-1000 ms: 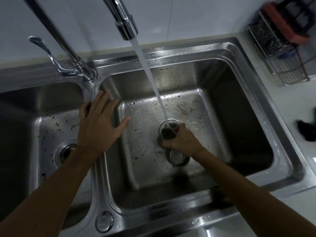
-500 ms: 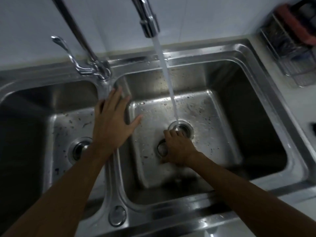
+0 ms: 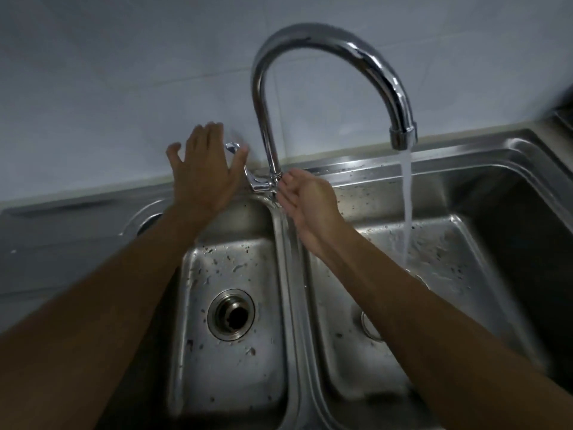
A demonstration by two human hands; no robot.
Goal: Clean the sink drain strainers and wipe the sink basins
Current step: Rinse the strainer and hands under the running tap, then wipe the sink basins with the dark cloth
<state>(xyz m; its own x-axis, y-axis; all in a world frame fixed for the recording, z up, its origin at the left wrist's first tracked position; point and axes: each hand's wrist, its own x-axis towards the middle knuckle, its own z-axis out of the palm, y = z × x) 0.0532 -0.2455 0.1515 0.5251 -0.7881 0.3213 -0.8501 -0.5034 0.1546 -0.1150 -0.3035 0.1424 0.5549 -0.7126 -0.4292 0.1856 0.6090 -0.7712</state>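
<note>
A stainless double sink fills the view. The left basin (image 3: 235, 383) is speckled with debris and shows its round drain opening (image 3: 231, 315). The right basin (image 3: 446, 243) takes a stream of water (image 3: 406, 206) from the curved chrome faucet (image 3: 335, 48). A metal ring (image 3: 370, 327), a strainer or the drain rim, peeks out beside my right forearm. My left hand (image 3: 206, 172) hovers open with fingers spread over the faucet lever (image 3: 248, 169). My right hand (image 3: 310, 203) is open, fingertips at the faucet base, holding nothing.
A pale tiled wall (image 3: 124, 72) rises behind the sink. The steel divider (image 3: 291, 305) runs between the basins under my arms. A dark object edge shows at the far right on the counter (image 3: 564, 116).
The view swung left and up. My right hand left the right basin's drain area and rose to the faucet base. My left hand lifted off the divider to the lever.
</note>
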